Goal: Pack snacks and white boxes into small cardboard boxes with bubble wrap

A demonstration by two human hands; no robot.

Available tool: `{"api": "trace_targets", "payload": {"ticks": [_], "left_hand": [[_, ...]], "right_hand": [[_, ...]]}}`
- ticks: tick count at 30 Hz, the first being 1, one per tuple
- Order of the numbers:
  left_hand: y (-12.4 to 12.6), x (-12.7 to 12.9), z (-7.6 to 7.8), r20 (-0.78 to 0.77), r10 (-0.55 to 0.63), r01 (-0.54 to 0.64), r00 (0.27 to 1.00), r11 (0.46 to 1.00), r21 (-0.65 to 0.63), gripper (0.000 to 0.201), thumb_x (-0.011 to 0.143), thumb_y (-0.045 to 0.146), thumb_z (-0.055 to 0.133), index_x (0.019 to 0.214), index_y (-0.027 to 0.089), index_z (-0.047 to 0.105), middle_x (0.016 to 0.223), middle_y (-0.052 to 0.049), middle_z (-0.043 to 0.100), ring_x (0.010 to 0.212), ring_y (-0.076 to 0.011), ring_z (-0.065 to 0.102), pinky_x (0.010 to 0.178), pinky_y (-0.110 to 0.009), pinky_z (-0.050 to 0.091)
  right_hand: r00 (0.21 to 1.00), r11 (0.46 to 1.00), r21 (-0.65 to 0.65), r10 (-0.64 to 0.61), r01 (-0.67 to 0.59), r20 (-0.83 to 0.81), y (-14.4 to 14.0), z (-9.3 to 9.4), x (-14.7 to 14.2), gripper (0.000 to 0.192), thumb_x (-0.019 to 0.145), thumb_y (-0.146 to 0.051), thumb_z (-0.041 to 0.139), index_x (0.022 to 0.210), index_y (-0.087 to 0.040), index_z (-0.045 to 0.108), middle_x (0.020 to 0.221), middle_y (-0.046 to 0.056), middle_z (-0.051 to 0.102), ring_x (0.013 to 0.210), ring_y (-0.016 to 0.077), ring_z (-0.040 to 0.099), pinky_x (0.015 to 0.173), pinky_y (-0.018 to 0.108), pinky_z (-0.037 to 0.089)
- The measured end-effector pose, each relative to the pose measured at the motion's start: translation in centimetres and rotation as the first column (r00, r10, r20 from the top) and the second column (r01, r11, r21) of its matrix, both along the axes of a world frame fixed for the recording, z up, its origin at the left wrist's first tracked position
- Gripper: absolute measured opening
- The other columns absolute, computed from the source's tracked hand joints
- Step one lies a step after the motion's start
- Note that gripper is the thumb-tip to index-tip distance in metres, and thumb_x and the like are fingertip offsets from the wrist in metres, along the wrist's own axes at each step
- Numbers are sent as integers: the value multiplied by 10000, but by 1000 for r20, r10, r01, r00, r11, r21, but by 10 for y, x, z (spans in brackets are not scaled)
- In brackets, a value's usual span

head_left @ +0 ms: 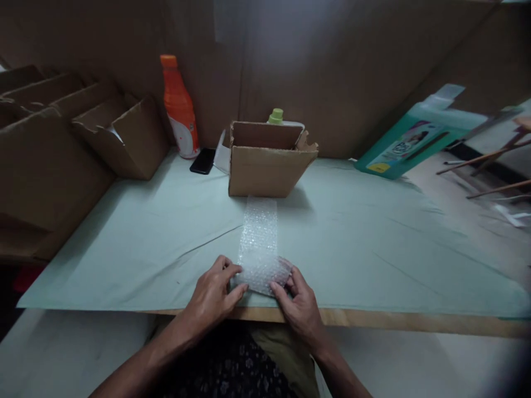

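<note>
A strip of clear bubble wrap (260, 226) runs from the foot of a cardboard box toward the front edge of the table. Its near end is folded over into a wider flap, and I cannot tell whether anything lies inside. My left hand (215, 290) grips the left side of that flap between thumb and fingers. On the right side, my right hand (299, 301) holds the flap with the thumb on top and the fingers partly hidden behind the plastic. The open cardboard box (261, 171) stands just beyond the strip's far end.
A pale green cloth (373, 237) covers the table. At the left stand several cardboard boxes (133, 138). Behind are an orange bottle (180, 105), a black phone (203, 161) and a green-capped container (276, 115). A large jug of green liquid (415, 138) is at the right.
</note>
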State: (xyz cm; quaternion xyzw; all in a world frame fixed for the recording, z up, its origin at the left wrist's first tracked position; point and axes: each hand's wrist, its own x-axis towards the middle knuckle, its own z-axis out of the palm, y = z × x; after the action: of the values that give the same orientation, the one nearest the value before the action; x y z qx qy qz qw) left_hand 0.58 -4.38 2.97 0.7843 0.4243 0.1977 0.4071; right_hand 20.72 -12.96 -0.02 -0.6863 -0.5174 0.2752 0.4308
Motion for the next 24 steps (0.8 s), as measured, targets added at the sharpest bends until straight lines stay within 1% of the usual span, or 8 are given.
{"api": "trace_targets", "payload": {"ticks": [4,8,10,13,15,20,22,24], "left_hand": [[12,12,-5,-156,18,-25,988,999,-41,165,891,268,544,926,191,685,781,-21,661,683,-170,587,668,-298,417],[15,18,-8,-238,73,-92,969,993,-71,563,858,230,562,1413,181,489,781,4,715,698,-192,636,683,-305,431],[14,19,-10,-228,73,-86,971,995,-50,662,857,233,556,1496,182,391,815,0,732,712,-195,652,695,-308,450],[12,18,-13,-216,80,-84,973,996,-9,618,869,240,547,1474,191,429,797,-1,723,685,-196,654,694,-321,477],[8,15,-15,-172,93,-87,981,995,41,542,892,259,546,1427,198,486,827,-15,715,704,-195,659,700,-328,503],[-9,0,-14,41,-55,36,998,928,371,494,893,328,641,1360,195,549,1284,-147,627,1176,-284,595,960,-439,513],[-12,-2,-14,44,-129,101,991,910,401,443,923,267,602,1358,198,554,1197,-129,671,1103,-266,609,939,-435,510],[-10,1,-16,29,-93,76,995,925,371,374,960,214,524,1329,188,577,988,-88,711,911,-227,629,837,-392,519]], "right_hand": [[1000,1000,-18,10,-10,-12,10,6,11,658,927,-352,605,1516,-170,376,781,2,677,611,159,617,571,288,537],[955,967,243,-140,75,262,-2,14,24,649,919,-301,644,1511,-236,387,1077,88,698,878,211,680,772,377,584],[900,944,328,-104,-46,424,-8,17,26,580,918,-236,639,1467,-263,453,1203,114,676,1082,257,655,909,448,560],[790,910,241,135,-338,598,-10,16,22,484,897,-194,627,1373,-236,553,1353,145,631,1256,311,590,967,504,534],[739,890,193,203,-412,642,-7,11,18,384,907,-158,593,1284,-225,617,1358,140,647,1272,314,595,945,505,542],[827,903,238,188,-357,530,2,9,15,247,975,-142,523,1127,-242,689,1051,71,774,994,233,729,842,423,582],[881,925,200,217,-324,420,5,14,16,202,986,-191,531,1093,-235,697,973,58,774,898,212,735,786,379,598],[920,949,144,222,-279,324,7,17,16,179,990,-229,540,1078,-233,696,959,51,769,867,200,735,755,342,605]]}}
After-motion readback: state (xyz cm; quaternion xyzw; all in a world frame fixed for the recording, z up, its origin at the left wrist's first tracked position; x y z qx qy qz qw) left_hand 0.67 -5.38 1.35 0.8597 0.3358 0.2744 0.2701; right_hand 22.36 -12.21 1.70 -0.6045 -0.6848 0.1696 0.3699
